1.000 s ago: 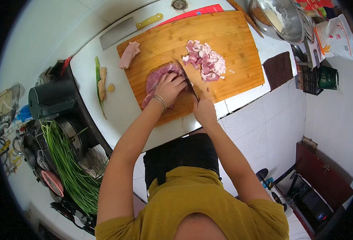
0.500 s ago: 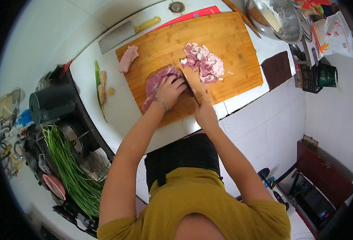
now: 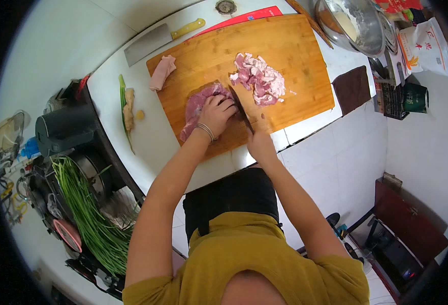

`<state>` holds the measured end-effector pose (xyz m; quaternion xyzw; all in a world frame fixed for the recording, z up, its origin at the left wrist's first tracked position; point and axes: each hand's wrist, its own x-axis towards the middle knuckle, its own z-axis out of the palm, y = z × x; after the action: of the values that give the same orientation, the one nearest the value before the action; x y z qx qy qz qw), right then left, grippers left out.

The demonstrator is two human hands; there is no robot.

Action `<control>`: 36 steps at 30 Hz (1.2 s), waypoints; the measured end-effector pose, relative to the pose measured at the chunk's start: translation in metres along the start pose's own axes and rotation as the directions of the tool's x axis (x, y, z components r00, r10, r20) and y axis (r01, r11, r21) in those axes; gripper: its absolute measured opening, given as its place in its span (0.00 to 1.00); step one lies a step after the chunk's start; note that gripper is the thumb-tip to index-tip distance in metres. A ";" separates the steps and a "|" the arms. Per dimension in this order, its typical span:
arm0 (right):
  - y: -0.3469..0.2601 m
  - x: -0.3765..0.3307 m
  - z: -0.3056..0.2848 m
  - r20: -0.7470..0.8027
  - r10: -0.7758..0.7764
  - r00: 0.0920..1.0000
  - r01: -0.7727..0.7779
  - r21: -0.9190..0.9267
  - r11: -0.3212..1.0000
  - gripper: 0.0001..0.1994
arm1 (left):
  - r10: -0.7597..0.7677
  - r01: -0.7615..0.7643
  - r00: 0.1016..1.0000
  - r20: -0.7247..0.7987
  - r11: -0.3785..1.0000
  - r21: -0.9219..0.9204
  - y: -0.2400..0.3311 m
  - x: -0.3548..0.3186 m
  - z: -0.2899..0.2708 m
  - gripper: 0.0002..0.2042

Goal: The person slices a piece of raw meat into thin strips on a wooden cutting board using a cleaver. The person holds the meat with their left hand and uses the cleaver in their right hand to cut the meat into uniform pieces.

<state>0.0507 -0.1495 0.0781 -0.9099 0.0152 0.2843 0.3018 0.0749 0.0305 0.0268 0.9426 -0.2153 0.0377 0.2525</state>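
left hand (image 3: 217, 113): fingers curled, pressing raw meat slab (image 3: 199, 104) | right hand (image 3: 260, 144): fingers closed around knife (image 3: 240, 108)

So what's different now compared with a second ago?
Very little. The right hand keeps its grip on the knife, blade at the edge of the raw meat, and the left hand still presses the meat down. The pile of cut pieces, the cutting board and the cleaver stay put.

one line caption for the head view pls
Left hand steadies raw meat on a wooden cutting board while right hand slices with knife.
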 end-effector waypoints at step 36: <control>0.017 0.024 -0.008 -0.084 -0.224 0.971 0.215 -0.108 0.971 0.21 | -0.052 0.052 0.999 -0.008 0.999 -0.012 0.006 0.002 -0.011 0.14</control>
<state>0.0714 -0.1645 0.0614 -0.9323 -0.0853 0.2056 0.2852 0.0746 0.0301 0.0391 0.9462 -0.1898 0.0340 0.2599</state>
